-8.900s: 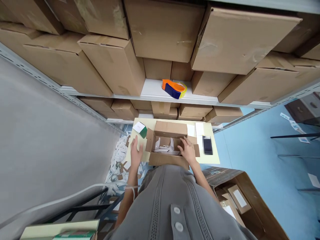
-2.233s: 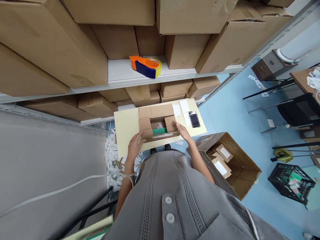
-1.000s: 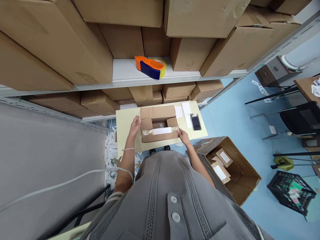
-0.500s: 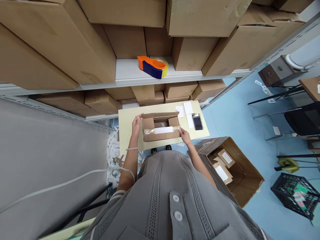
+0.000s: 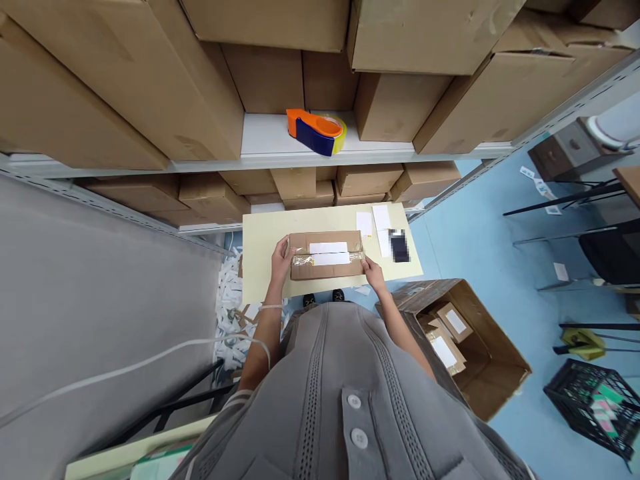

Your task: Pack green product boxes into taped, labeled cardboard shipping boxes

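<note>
A small cardboard box (image 5: 327,271) lies on the pale yellow tabletop (image 5: 265,227) with its two long flaps folded over the opening. Clear tape and white label pieces run along the line where the flaps meet. My left hand (image 5: 281,259) grips the box's left end, thumb on top near the tape. At the right end, the fingers of my right hand (image 5: 373,273) are closed on the front corner. What was inside the box is hidden by the flaps.
On the shelf above sits an orange and blue tape dispenser (image 5: 316,132) among cardboard boxes. White papers (image 5: 381,217) and a dark pixelated item (image 5: 399,246) lie at the table's right. A large open carton (image 5: 493,360) holding small parcels stands to the right, near a black crate (image 5: 595,403).
The far flap, standing up before, is now folded down and covers the opening. My left hand has moved from the flap's back corner onto the box's left end.
</note>
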Demonstrator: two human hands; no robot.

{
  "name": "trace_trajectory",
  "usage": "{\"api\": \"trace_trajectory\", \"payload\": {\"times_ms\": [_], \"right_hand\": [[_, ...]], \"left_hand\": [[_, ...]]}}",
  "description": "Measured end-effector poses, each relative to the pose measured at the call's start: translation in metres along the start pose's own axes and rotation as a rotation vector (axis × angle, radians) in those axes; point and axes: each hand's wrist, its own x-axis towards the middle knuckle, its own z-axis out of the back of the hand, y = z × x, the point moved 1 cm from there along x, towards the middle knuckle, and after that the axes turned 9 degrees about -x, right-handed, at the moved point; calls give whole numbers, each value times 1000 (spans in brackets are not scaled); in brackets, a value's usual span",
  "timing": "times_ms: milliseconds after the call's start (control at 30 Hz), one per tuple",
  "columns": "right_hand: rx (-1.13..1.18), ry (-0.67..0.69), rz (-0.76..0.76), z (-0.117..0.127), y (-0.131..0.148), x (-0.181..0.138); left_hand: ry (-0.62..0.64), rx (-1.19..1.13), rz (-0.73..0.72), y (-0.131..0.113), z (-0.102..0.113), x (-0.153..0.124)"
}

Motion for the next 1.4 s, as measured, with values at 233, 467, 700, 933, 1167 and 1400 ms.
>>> {"api": "trace_trajectory", "payload": {"times_ms": [233, 467, 700, 933, 1167, 1400], "right_hand": [[-207, -22, -80, -3, 16, -3], [-383, -18, -51, -1, 44, 9], [-422, 33, -47, -4, 66, 26], [-535, -37, 9, -11, 64, 15], [-638, -2, 90, -10, 65, 15], [-606, 2, 66, -9, 67, 14]], "left_hand": [[-107, 25, 206, 16, -6, -13], [-146, 56, 264, 16, -11, -15], [-184, 33, 240, 4, -6, 2], [-226, 120, 146, -3, -14, -6], [-217, 159, 123, -3, -15, -5], [-234, 171, 98, 6, -13, -1]]}}
